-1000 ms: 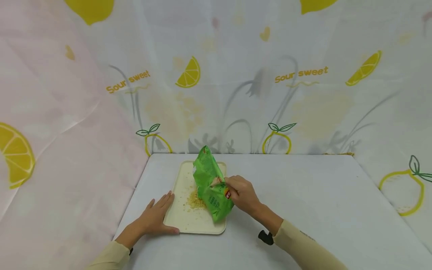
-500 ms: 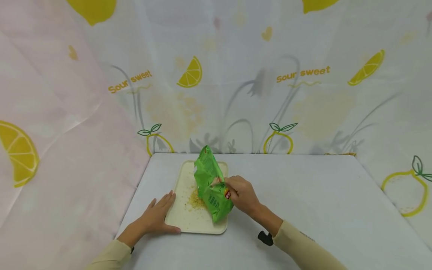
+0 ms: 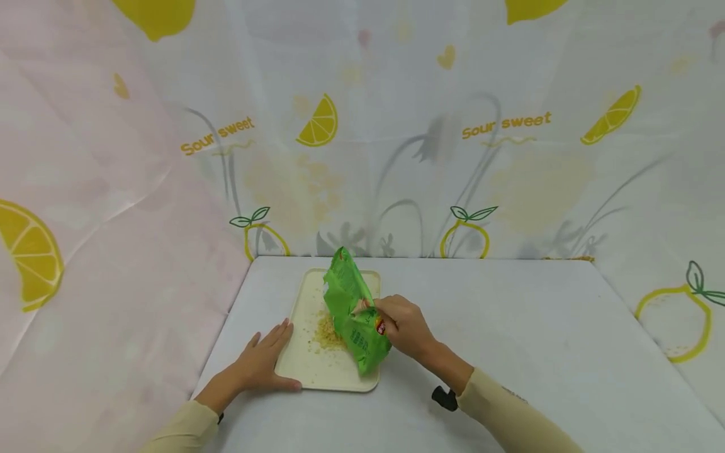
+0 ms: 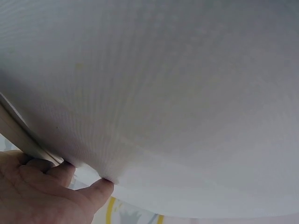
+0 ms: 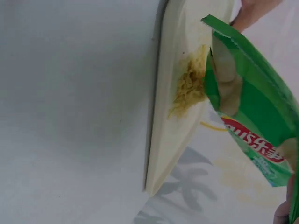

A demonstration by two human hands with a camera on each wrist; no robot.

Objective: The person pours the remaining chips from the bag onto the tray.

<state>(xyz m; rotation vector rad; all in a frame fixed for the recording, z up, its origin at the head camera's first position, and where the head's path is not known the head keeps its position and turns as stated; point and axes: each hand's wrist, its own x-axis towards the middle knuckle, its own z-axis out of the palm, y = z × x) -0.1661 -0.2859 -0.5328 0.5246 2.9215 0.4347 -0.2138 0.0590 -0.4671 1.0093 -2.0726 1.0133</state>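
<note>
A green chip bag (image 3: 347, 292) stands tilted over a cream tray (image 3: 317, 377). My right hand (image 3: 408, 324) pinches the bag's right side; its fingertips (image 5: 282, 212) show at the edge of the right wrist view. Yellow chip crumbs (image 3: 327, 333) lie heaped mid-tray, just left of the bag, with small bits scattered around. The same crumbs (image 5: 189, 86) appear beside the bag (image 5: 266, 93) in the right wrist view. My left hand (image 3: 263, 363) rests along the tray's left edge, fingers spread, thumb at its near corner. In the left wrist view that hand (image 4: 42, 196) touches the tray's side (image 4: 18, 133).
A white-covered table (image 3: 510, 327) bears the tray and extends far to the right. Behind it hangs a lemon-print curtain (image 3: 362, 176), and a pinkish curtain (image 3: 113, 270) runs along the left side.
The bag's upper tip has leaned slightly left and down. The right hand has shifted a little with it, while the left hand stays at the tray's edge.
</note>
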